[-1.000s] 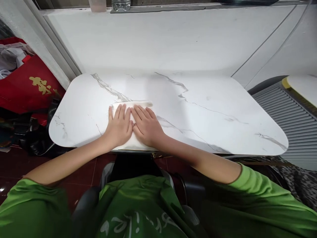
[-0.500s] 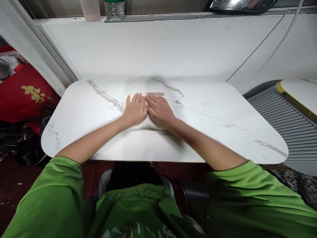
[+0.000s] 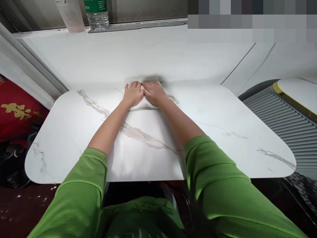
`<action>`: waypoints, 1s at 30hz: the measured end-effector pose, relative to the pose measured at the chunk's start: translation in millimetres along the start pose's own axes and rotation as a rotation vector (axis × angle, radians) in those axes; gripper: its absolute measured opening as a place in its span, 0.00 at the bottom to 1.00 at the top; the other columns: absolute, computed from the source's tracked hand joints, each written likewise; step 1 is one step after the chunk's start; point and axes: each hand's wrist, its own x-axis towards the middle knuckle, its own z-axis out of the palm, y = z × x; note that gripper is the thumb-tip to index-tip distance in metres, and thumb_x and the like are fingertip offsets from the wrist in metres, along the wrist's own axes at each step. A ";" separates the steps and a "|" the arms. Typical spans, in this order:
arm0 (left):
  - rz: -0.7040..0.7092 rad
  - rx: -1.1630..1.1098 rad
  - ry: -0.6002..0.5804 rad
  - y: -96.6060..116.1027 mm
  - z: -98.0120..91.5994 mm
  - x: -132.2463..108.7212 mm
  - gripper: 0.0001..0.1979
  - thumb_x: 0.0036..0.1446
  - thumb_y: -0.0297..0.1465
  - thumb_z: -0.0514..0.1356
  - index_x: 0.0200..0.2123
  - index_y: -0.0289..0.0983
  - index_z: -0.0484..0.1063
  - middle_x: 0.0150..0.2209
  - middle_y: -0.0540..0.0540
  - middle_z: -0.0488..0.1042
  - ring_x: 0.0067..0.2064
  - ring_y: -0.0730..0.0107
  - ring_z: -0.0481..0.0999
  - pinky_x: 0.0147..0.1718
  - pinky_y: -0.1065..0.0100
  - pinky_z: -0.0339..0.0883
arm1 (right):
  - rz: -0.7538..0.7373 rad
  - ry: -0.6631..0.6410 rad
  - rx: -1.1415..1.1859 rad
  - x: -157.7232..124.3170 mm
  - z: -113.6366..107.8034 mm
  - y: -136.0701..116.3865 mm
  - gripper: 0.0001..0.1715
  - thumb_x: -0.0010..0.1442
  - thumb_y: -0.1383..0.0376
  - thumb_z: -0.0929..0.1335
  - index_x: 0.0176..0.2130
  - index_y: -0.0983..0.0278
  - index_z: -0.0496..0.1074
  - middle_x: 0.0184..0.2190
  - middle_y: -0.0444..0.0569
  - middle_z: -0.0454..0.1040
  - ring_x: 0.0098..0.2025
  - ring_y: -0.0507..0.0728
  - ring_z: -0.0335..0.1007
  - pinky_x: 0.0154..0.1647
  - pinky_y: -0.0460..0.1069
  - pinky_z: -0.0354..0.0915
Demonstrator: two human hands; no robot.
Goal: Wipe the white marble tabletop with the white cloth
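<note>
A folded white cloth [image 3: 145, 104] lies at the far edge of the white marble table [image 3: 223, 132], against the white wall. My left hand [image 3: 133, 94] and my right hand [image 3: 154, 92] rest flat on it side by side, fingers stretched forward and touching each other. Both arms, in green sleeves, reach straight out across the tabletop. Most of the cloth is hidden under my hands.
A plastic water bottle [image 3: 97, 15] and a translucent cup [image 3: 70, 16] stand on the ledge above the wall. A red bag with gold print [image 3: 17, 110] lies at the left. A grey slatted unit [image 3: 284, 119] stands to the right of the table.
Both hands have slid the cloth away from me, from the near edge of the table to its far edge by the wall. My arms are now stretched out.
</note>
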 end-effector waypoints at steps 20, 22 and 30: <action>0.024 0.010 -0.062 72.1 -0.6 -133.3 0.28 0.71 0.30 0.42 0.71 0.27 0.54 0.74 0.34 0.51 0.75 0.53 0.48 0.72 0.44 0.41 | -0.049 -0.035 -0.067 -156.7 -41.6 -36.3 0.34 0.70 0.63 0.52 0.68 0.70 0.62 0.70 0.55 0.61 0.72 0.61 0.55 0.74 0.62 0.49; 0.047 0.007 -0.069 85.4 -0.8 -155.7 0.28 0.71 0.31 0.43 0.71 0.27 0.54 0.73 0.33 0.51 0.75 0.51 0.48 0.72 0.41 0.39 | -0.075 -0.034 -0.074 -184.4 -49.7 -40.8 0.34 0.70 0.63 0.52 0.68 0.72 0.62 0.70 0.57 0.61 0.72 0.61 0.55 0.74 0.61 0.50; 0.212 0.012 -0.097 118.0 -1.4 -204.8 0.29 0.71 0.33 0.45 0.69 0.23 0.57 0.72 0.30 0.53 0.74 0.47 0.50 0.72 0.38 0.41 | -0.131 0.049 -0.069 -254.2 -61.5 -40.4 0.34 0.69 0.61 0.53 0.67 0.69 0.63 0.67 0.57 0.65 0.70 0.63 0.60 0.70 0.65 0.57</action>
